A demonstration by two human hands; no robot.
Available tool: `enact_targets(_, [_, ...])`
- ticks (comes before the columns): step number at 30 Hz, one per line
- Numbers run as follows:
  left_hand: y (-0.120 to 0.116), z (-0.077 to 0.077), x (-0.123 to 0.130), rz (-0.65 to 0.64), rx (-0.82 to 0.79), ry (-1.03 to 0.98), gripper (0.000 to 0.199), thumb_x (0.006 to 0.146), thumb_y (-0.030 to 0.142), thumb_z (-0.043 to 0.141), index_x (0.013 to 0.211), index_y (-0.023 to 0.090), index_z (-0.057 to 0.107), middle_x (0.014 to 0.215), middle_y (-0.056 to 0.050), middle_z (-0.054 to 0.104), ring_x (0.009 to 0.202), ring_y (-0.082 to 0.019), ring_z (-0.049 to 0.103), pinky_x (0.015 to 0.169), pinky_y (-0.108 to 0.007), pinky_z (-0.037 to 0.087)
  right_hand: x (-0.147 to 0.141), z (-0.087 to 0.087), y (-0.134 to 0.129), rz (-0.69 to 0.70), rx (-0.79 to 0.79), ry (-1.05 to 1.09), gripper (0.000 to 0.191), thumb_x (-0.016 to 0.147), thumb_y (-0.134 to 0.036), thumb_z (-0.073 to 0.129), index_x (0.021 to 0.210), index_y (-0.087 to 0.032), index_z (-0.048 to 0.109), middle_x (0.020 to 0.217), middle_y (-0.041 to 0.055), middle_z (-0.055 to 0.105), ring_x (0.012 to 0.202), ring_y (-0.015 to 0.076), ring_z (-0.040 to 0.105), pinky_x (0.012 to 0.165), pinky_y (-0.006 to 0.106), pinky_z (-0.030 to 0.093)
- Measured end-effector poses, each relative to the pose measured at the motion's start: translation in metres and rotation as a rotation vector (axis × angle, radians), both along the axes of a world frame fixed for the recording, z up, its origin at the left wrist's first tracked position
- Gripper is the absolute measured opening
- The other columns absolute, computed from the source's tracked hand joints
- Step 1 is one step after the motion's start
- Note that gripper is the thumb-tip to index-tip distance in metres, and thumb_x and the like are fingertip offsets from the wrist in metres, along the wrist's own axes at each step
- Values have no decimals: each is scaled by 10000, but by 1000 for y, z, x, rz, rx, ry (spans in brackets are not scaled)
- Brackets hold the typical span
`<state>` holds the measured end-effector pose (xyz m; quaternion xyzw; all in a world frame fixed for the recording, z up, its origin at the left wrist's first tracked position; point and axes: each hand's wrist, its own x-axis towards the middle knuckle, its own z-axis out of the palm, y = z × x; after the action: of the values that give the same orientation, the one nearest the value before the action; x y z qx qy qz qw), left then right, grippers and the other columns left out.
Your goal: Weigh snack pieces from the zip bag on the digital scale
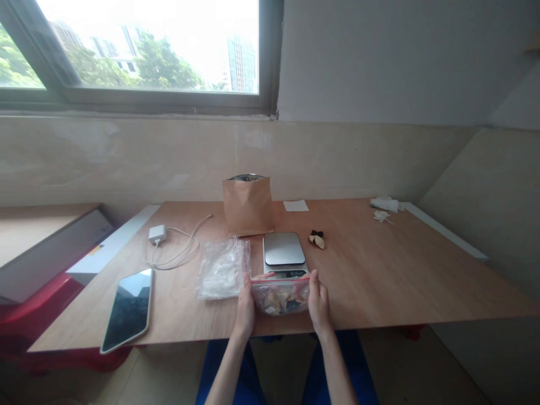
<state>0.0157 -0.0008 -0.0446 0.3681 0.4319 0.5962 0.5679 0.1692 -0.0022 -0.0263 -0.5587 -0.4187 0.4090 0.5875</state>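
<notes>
Between my two hands is a clear zip bag (282, 298) with a red zip strip along its top and dried, brownish and dark pieces inside. My left hand (245, 308) grips its left end, and my right hand (319, 302) has the right end with the thumb up at the zip. Just beyond the bag, a kitchen scale (284, 250) with a steel plate stands on the table; the bag's top edge partly covers its display. To the left lies a stack of clear zip bags (221, 270). Behind the scale, an open brown paper pouch (248, 206) stands upright.
A few loose dried pieces (317, 241) lie right of the scale. Left are a tablet (127, 309) and a white charger (157, 233) with its cable. Toward the back are a white card (296, 206) and a tissue pack (385, 204). A wall closes the far side.
</notes>
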Motion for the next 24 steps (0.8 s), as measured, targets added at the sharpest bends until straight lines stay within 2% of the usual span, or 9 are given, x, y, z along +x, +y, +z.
enact_targets(2, [0,5,-1,-37,4,-73,590,835,580,323,903,115,680,710,-80,670,659,-166,581,667,-284,446,18,7,5,-65,9,13,597,756,-721,339,567,-189,532,495,37,593,478,162,560,497,252,463])
enact_targets(4, [0,8,-2,-10,16,-127,547,834,551,352,891,115,679,690,-73,667,615,-140,555,651,-263,432,44,14,13,-170,24,-40,599,724,-742,361,533,-192,506,452,22,555,454,150,530,487,248,439])
enact_targets(7, [1,9,-3,14,8,-133,507,821,529,389,847,115,680,668,-75,659,598,-138,545,639,-262,423,98,22,31,-328,-26,-240,606,662,-771,404,521,-189,498,421,13,510,418,139,464,442,256,370])
enact_targets(9, [1,9,-2,-2,10,-95,512,816,533,387,828,114,681,671,-82,659,614,-152,553,648,-275,423,135,25,43,-392,-64,-374,627,672,-781,344,500,-194,478,415,34,498,422,157,461,451,281,361])
enact_targets(11, [0,10,-1,-23,20,-51,520,816,536,381,820,111,681,682,-89,662,630,-160,557,655,-282,419,165,26,53,-402,-85,-530,632,730,-737,276,541,-181,509,485,84,548,504,204,521,520,319,394])
enact_targets(13, [-1,9,0,-45,29,-16,529,827,532,364,824,108,680,692,-93,666,641,-164,558,658,-283,414,181,24,59,-473,-80,-728,606,766,-665,289,701,-136,578,649,146,608,649,260,568,606,363,416])
enact_targets(17, [-2,7,1,-77,48,13,537,858,504,323,830,107,682,695,-90,669,647,-158,558,659,-276,407,169,11,55,-668,-29,-1087,575,795,-507,360,1076,-34,528,1025,276,549,948,370,512,739,480,390])
enact_targets(20, [-1,5,1,-89,49,20,533,861,502,322,833,112,684,689,-78,665,633,-146,548,653,-265,404,140,-4,45,-511,-11,-1211,533,806,-461,375,1164,-87,502,1162,249,490,1055,378,457,794,506,376])
enact_targets(24, [-1,5,1,-88,38,38,546,853,522,321,822,113,682,686,-78,657,628,-152,542,654,-270,402,114,-20,38,-265,-187,-1349,513,816,-455,409,1225,-156,490,1330,206,377,1209,394,345,897,549,316])
